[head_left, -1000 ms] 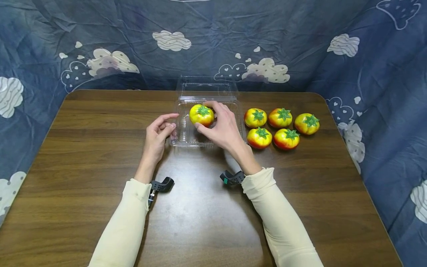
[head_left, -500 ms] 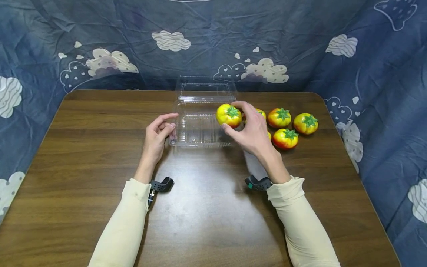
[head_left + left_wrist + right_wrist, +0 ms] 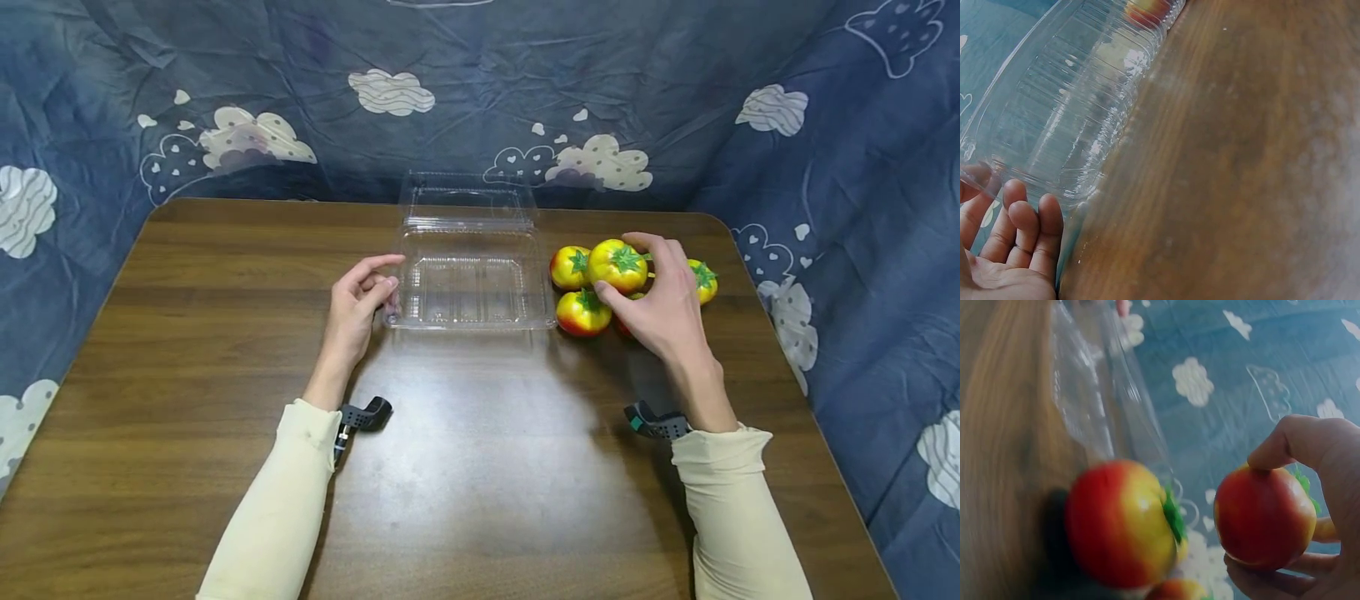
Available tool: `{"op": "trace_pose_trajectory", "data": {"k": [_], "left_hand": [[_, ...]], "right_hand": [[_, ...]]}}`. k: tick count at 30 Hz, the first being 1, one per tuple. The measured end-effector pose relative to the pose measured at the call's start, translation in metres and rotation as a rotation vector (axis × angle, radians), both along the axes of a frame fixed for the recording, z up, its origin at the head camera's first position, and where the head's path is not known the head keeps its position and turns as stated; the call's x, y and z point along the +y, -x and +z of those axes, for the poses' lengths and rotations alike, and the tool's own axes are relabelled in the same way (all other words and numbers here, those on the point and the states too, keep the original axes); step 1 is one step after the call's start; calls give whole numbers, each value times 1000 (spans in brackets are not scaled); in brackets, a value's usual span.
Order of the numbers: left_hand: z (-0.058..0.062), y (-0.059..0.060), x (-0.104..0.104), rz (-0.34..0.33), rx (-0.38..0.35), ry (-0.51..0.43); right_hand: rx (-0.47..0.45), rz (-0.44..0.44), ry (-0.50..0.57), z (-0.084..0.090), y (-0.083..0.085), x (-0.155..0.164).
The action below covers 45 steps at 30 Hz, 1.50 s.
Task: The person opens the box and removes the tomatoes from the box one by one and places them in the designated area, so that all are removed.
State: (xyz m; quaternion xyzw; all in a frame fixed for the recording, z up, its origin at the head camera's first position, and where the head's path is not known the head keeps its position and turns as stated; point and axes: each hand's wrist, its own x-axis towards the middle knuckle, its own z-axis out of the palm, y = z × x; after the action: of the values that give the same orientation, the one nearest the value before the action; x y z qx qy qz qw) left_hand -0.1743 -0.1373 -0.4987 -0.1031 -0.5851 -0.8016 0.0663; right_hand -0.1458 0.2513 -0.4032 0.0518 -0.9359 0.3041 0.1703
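A clear plastic clamshell container (image 3: 468, 287) lies open and empty at the table's middle back. My left hand (image 3: 388, 275) holds its left front corner, one finger over the rim and the others (image 3: 1022, 219) curled beside the wall (image 3: 1066, 112). My right hand (image 3: 633, 279) grips a yellow-red tomato (image 3: 613, 262) with a green stalk, just above a cluster of tomatoes right of the container. In the right wrist view the held tomato (image 3: 1264, 515) sits between thumb and fingers, with another tomato (image 3: 1122, 522) below it.
Tomatoes (image 3: 570, 267) (image 3: 583, 311) (image 3: 703, 281) rest on the wooden table (image 3: 480, 467); another is mostly hidden under my right hand. The container's lid (image 3: 465, 200) leans back toward the blue cloud-print cloth (image 3: 480, 92) that surrounds the table.
My right hand lifted the tomato out of the container and carried it right, over the tomato cluster. The left hand stayed at the container's corner.
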Motion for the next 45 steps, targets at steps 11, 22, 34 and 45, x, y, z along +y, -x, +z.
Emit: {"op": "trace_pose_trajectory", "data": {"k": [11,22,34,45], "left_hand": [[-1,1,0,-8,7,-11],[0,0,1,-6,4,-15],[1,-1,-1,6,-3,7],[1,-1,0,4,7,7]], "right_hand": [[-66,-133,-31,0,-8,46],[-206,-208,-74,5,-13,75],[-329,-197,-146,3,-11,89],[-404,-177,-155,0,-10,97]]}}
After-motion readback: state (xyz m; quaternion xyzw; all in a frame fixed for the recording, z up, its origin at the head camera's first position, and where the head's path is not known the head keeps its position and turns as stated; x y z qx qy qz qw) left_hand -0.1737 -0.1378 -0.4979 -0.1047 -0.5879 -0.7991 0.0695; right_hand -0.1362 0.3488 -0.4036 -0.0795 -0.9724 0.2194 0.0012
